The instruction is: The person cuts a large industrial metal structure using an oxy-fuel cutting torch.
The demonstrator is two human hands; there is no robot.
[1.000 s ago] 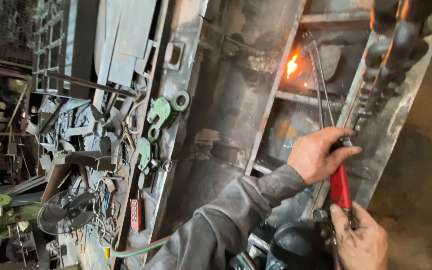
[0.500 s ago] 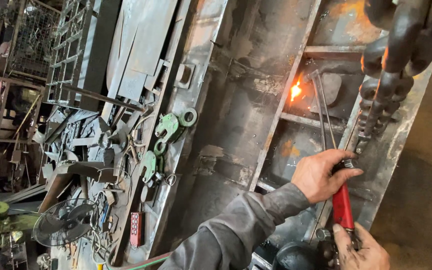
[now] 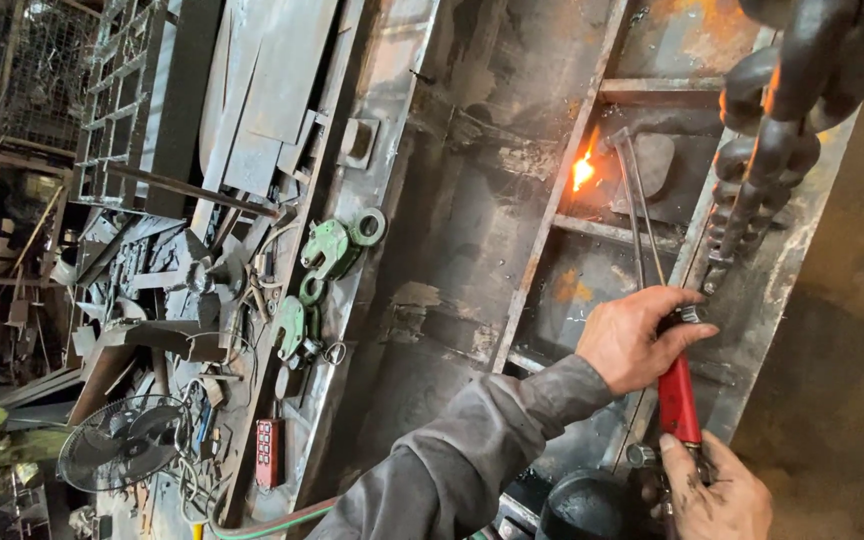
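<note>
The long red-handled cutting torch (image 3: 678, 398) with thin metal tubes runs nearly upright in the right of the frame, its long axis reaching from the lower right up to the orange flame (image 3: 583, 171) on the rusty steel frame (image 3: 562, 190). The left hand (image 3: 642, 336) wraps closed around the handle's upper end, nearer the flame; the right hand (image 3: 714, 492) clasps the lower end, beside the heavy dark chain (image 3: 767, 150).

Steel frame (image 3: 422, 300), green clamps (image 3: 327, 248) atop
</note>
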